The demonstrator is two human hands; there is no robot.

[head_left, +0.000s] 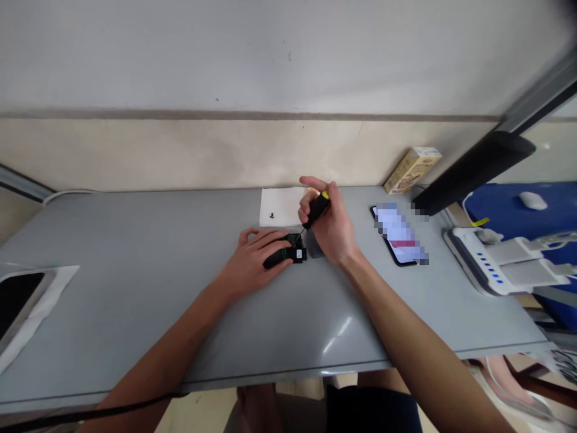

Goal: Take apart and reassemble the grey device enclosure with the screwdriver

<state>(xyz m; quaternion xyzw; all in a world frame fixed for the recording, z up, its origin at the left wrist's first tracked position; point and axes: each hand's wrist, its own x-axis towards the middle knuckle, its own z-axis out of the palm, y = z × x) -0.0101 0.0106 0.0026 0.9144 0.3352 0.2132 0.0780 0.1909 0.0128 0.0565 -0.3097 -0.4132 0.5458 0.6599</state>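
Observation:
My right hand is shut around a screwdriver with a black handle and a yellow end cap. Its thin shaft points down into a small black electronic device with a green mark and a white label. My left hand grips that device on the grey table, and its fingers cover part of it. Just behind lies a white sheet of paper holding a few tiny black screws. The shaft tip is hidden against the device.
A smartphone with a pixelated screen lies to the right, and a cardboard box leans at the wall. A black lamp head overhangs the right corner. A white-and-grey device with blue lights sits beyond the table's right side; a dark tablet lies left.

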